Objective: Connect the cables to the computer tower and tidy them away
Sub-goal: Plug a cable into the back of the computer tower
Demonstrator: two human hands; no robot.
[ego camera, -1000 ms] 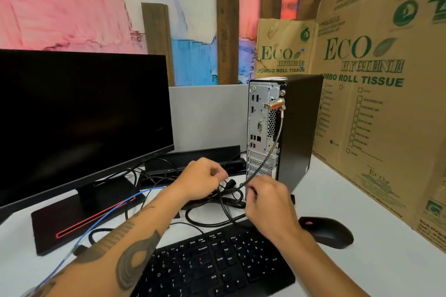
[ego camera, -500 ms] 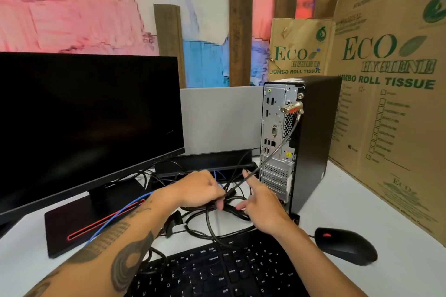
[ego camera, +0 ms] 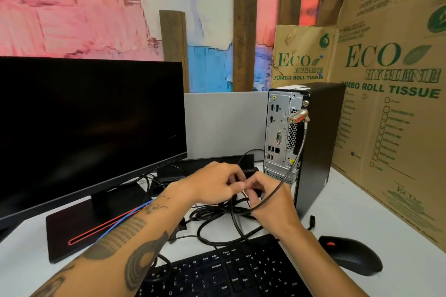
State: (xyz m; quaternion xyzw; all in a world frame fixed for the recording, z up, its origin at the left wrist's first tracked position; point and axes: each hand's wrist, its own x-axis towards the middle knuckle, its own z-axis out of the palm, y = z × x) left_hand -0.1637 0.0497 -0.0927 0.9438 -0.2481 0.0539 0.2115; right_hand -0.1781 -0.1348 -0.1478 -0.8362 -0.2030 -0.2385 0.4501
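One computer tower [ego camera: 313, 142] stood on the surface [ego camera: 362, 219], with one monitor [ego camera: 89, 128], one keyboard [ego camera: 229, 272] and one mouse [ego camera: 350, 258]. Two hands were in view, the left hand [ego camera: 212, 183] and the right hand [ego camera: 272, 202]. One lock [ego camera: 298, 116] sat on the tower's back panel, with one grey cable [ego camera: 294, 164] hanging from it. One blue cable [ego camera: 120, 222] ran by the monitor stand. The black cables [ego camera: 217, 214] lay tangled, too many overlapping to count. Two cardboard boxes [ego camera: 391, 94] printed with green lettering stood behind
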